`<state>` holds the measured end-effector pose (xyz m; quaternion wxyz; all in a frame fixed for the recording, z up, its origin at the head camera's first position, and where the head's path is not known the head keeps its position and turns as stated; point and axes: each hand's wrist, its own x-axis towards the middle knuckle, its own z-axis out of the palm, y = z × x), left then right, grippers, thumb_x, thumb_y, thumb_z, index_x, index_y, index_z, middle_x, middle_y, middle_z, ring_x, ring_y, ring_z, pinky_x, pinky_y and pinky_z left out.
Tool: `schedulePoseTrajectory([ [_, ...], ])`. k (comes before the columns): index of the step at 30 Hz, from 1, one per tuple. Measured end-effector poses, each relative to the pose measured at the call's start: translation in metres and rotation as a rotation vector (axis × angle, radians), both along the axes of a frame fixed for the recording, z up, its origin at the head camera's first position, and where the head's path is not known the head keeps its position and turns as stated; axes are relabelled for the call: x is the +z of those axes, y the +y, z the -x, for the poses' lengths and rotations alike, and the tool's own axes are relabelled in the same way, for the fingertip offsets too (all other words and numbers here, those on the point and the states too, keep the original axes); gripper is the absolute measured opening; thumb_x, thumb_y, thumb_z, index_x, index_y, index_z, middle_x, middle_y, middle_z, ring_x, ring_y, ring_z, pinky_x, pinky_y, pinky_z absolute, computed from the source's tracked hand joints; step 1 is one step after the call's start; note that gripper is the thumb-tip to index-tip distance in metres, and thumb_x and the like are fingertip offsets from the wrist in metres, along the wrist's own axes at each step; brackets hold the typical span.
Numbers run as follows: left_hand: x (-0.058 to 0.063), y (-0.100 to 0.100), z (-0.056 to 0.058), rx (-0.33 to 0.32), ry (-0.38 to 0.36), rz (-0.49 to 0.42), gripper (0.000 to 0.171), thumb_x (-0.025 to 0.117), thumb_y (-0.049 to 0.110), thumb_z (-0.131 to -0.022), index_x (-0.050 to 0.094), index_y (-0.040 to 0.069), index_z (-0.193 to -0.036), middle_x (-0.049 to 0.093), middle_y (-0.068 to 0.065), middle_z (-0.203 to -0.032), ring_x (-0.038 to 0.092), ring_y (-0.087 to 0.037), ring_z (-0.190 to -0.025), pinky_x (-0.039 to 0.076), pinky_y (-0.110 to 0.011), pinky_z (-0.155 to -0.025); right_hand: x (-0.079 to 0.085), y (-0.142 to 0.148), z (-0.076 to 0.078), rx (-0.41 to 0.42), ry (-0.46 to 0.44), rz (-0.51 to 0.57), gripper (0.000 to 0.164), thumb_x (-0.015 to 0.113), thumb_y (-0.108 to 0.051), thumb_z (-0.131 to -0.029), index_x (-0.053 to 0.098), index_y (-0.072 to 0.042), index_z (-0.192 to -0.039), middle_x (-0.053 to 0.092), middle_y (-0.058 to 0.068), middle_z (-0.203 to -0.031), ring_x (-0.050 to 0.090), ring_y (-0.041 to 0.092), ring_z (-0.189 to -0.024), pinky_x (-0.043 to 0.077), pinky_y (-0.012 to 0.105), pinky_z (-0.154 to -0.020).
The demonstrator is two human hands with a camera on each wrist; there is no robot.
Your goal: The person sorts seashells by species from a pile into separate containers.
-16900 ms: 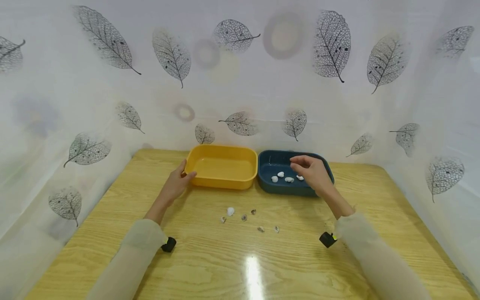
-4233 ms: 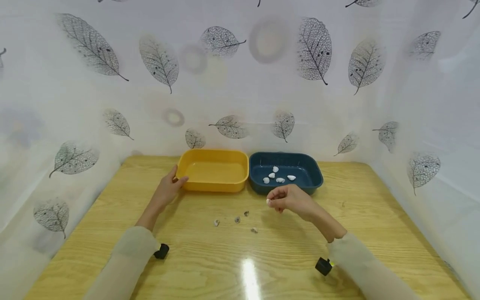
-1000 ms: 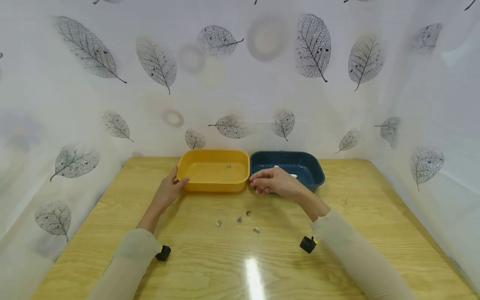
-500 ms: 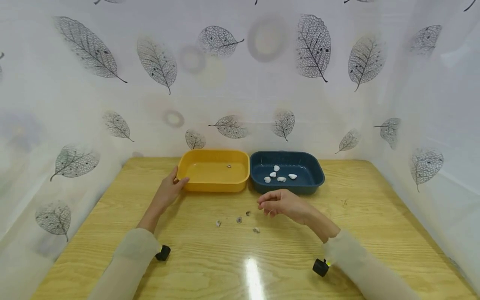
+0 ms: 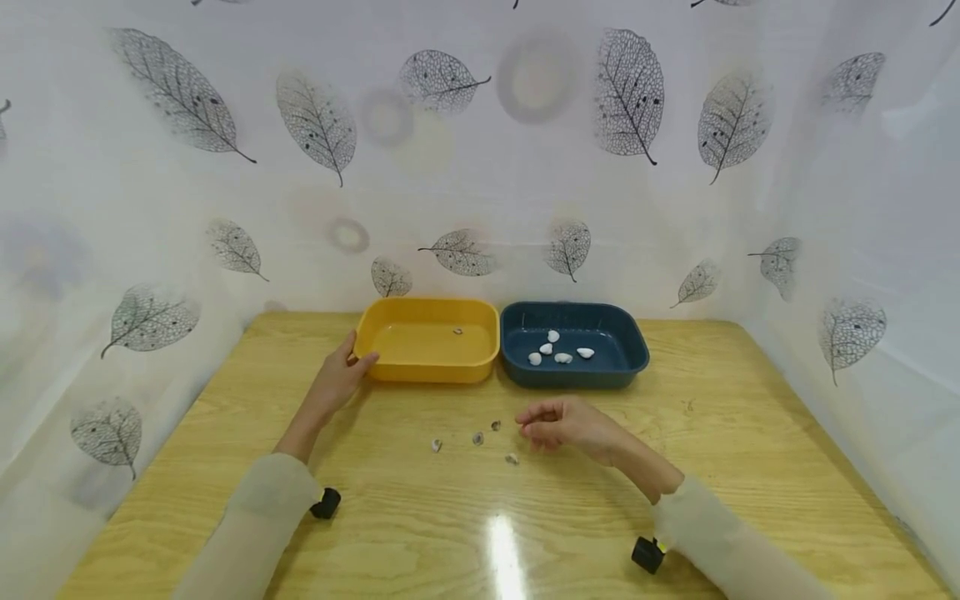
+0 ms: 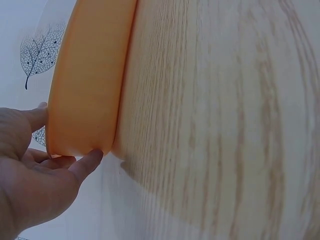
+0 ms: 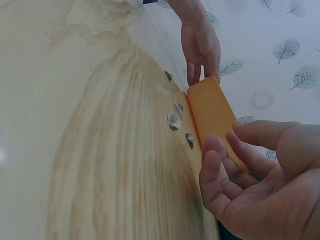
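My left hand (image 5: 337,381) grips the left end of a yellow plastic tray (image 5: 427,373); the left wrist view shows thumb and fingers around its corner. One small dark shell (image 5: 457,332) lies in that tray. Over the table, my right hand (image 5: 573,427) hovers with loosely bent fingers and nothing between them. Just left of its fingertips is a small brownish shell (image 5: 496,425). Other such shells lie close by: a striped shell (image 5: 477,438), a pale shell (image 5: 512,459) and, farther left, another shell (image 5: 437,446).
A dark blue tray (image 5: 573,379) stands right beside the yellow one, with several white shells (image 5: 563,358) in it. Both trays are near the back edge of the wooden table (image 5: 390,533). A leaf-printed white curtain (image 5: 480,167) hangs behind and at the sides.
Since the oldest frame, a white shell has gone from table to blue tray, and a small shell into the yellow tray. Lately my right hand has moved back from the trays toward the table shells.
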<state>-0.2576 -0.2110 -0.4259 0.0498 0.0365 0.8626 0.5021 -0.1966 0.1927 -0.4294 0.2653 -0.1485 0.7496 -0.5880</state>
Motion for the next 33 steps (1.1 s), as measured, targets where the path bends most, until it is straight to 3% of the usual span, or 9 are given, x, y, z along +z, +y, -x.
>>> schedulePoseTrajectory([
  [8, 0.000, 0.000, 0.000, -0.006, -0.006, -0.002, 0.082, 0.049, 0.037, -0.111, -0.002, 0.000, -0.164, 0.005, -0.027, -0.168, 0.023, -0.047, -0.151, 0.033, -0.054, -0.118, -0.003, -0.007, -0.009, 0.014, 0.073, -0.069, 0.026, 0.067, -0.005, -0.098, 0.068, 0.010, -0.120, 0.071, 0.013, -0.097, 0.066, 0.020, -0.080, 0.055, 0.024, -0.065],
  [12, 0.001, 0.001, -0.001, -0.005, -0.006, -0.003, 0.081, 0.049, 0.036, -0.111, -0.002, 0.001, -0.164, 0.007, -0.028, -0.168, 0.023, -0.046, -0.151, 0.033, -0.054, -0.118, -0.004, -0.011, -0.012, 0.034, 0.161, -0.106, 0.024, 0.068, -0.002, -0.096, 0.070, 0.009, -0.117, 0.071, 0.009, -0.094, 0.064, 0.017, -0.077, 0.052, 0.022, -0.061],
  [19, 0.001, 0.000, -0.001, -0.003, -0.001, 0.000, 0.080, 0.049, 0.032, -0.111, -0.002, 0.001, -0.164, 0.009, -0.030, -0.167, 0.024, -0.047, -0.150, 0.034, -0.054, -0.117, -0.008, -0.021, -0.015, 0.071, 0.356, -0.208, 0.017, 0.078, -0.002, -0.089, 0.075, 0.003, -0.105, 0.071, 0.002, -0.089, 0.059, 0.009, -0.079, 0.050, 0.019, -0.067],
  [33, 0.001, 0.001, 0.000, 0.001, 0.005, -0.010, 0.078, 0.049, 0.029, -0.111, -0.001, -0.001, -0.163, 0.006, -0.028, -0.168, 0.024, -0.048, -0.150, 0.033, -0.054, -0.118, -0.010, -0.032, -0.024, 0.007, 0.459, -0.369, 0.016, 0.085, -0.005, -0.082, 0.077, -0.007, -0.096, 0.065, -0.002, -0.088, 0.056, 0.012, -0.082, 0.050, 0.024, -0.073],
])
